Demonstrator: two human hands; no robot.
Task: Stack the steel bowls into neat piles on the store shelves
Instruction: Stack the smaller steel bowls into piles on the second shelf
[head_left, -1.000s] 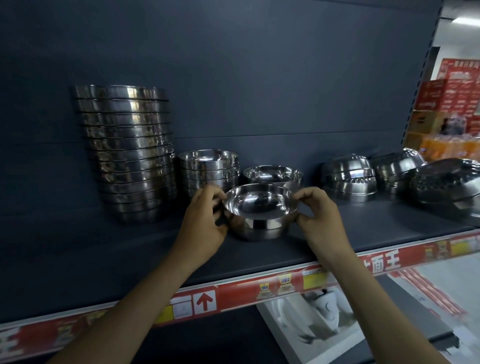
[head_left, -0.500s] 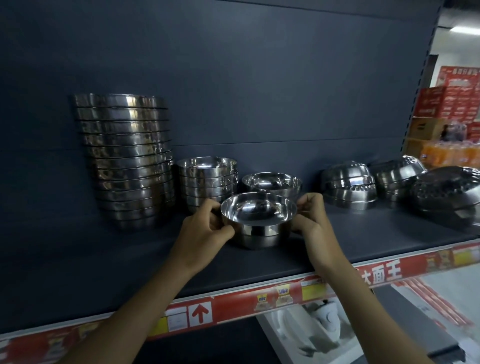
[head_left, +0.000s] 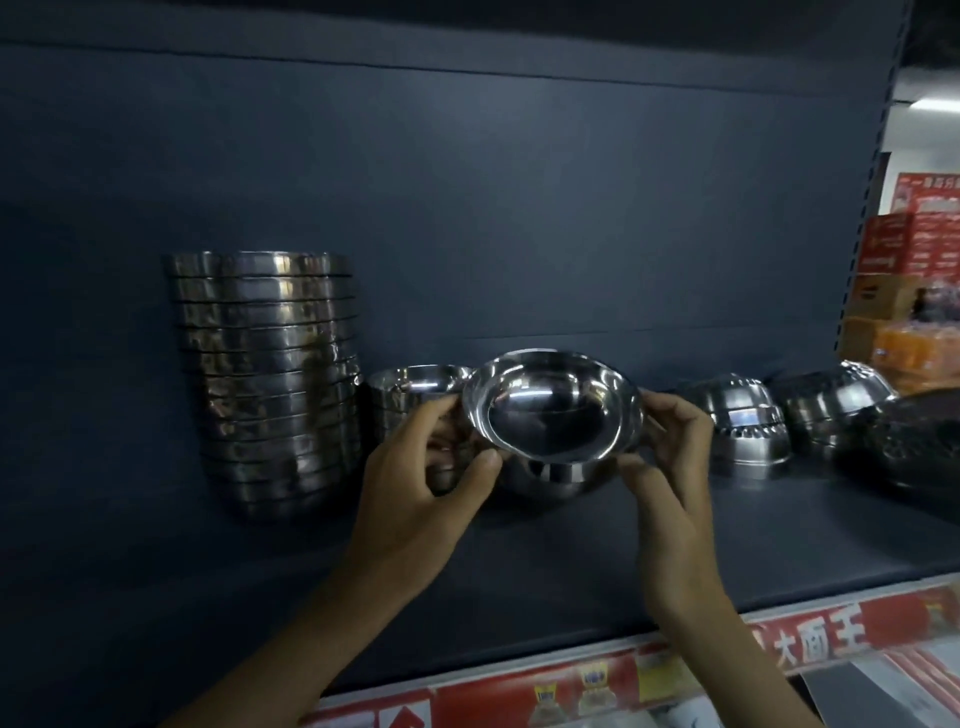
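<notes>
Both of my hands hold one steel bowl (head_left: 553, 410) by its rim, tilted so its mouth faces me, just above the dark shelf (head_left: 571, 540). My left hand (head_left: 421, 478) grips the left rim and my right hand (head_left: 670, 457) the right rim. Under the held bowl I see the rounded base of another steel bowl (head_left: 550, 475) resting on the shelf. A short pile of bowls (head_left: 410, 395) stands behind my left hand, partly hidden. Farther left rises a tall pile of wider bowls (head_left: 270, 384).
Upside-down steel bowls (head_left: 743, 426) and more of them (head_left: 831, 410) sit to the right, with a dark perforated bowl (head_left: 914, 447) at the edge. A red price strip (head_left: 675, 670) runs along the shelf front. Cartons (head_left: 893, 291) stand beyond the shelf end.
The bowl has been lifted off the shelf, moved back toward the other bowl and tilted toward me. Both hands rose with it, and the view moved closer.
</notes>
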